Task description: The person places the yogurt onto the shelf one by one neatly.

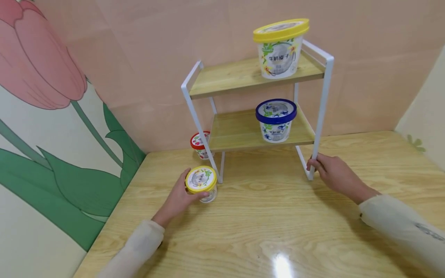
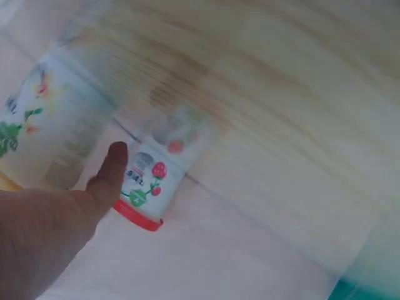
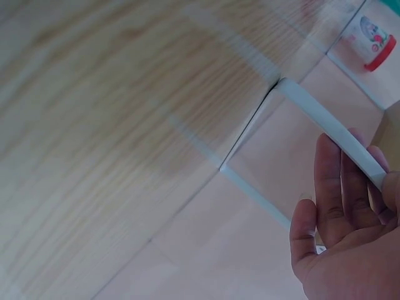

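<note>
My left hand (image 1: 178, 197) grips a small white tub with a yellow lid (image 1: 201, 178), low beside the left front leg of a two-tier rack (image 1: 233, 79). In the left wrist view that tub (image 2: 59, 128) is partly hidden by the hand. My right hand (image 1: 337, 174) holds the rack's right front leg (image 1: 321, 112) near its foot; the right wrist view has fingers and thumb about the white leg (image 3: 331, 125). A larger yellow-lidded tub (image 1: 279, 50) stands on the top board, and a blue-lidded tub (image 1: 276, 119) on the lower board.
A red-lidded tub (image 1: 199, 144) stands on the table behind the rack's left front leg, partly covered by it. The wooden table (image 1: 229, 239) meets a pink wall behind and a tulip-painted panel (image 1: 74, 166) on the left.
</note>
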Tool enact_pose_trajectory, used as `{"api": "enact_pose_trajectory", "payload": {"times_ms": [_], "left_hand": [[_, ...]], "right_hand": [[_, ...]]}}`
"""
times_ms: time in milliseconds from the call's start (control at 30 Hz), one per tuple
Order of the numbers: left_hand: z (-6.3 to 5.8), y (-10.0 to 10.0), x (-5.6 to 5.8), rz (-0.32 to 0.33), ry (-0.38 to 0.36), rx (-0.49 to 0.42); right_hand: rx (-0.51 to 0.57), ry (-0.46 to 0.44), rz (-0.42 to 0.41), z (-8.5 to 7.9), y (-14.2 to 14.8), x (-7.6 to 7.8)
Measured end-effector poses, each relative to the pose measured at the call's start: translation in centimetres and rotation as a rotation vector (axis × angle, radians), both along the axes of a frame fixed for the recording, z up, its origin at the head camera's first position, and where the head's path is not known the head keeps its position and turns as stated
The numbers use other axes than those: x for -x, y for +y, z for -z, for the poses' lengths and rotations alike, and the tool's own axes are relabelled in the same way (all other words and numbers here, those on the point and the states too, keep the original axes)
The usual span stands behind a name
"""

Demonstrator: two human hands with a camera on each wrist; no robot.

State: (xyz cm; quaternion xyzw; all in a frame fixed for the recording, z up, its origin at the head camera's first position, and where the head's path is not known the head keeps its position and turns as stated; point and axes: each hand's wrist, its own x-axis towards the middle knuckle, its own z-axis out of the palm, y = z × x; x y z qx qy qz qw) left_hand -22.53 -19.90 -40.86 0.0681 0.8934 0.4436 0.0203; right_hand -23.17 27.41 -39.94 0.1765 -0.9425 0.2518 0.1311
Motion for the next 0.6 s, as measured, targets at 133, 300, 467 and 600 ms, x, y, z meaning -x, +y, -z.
{"api": "enact_pose_trajectory", "payload": {"times_ms": [133,300,467,600], "left_hand": [[-0.21,0.02,0.30,0.002,-0.048,-0.062],[-0.31,0.17,0.16,0.018,-0.055,-0.085],[-0.13,0.40,-0.15,0.038,-0.056,-0.099],[0.06,0.83,-0.21,0.070,-0.066,-0.131]], "right_hand": [[0.004,0.001,-0.002,0.02,-0.03,0.00],[0.002,-0.005,-0.001,0.07,0.01,0.07],[0.000,-0.013,-0.002,0.08,-0.01,0.20],[-0.003,0.003,-0.003,0.17,0.02,0.24]]}}
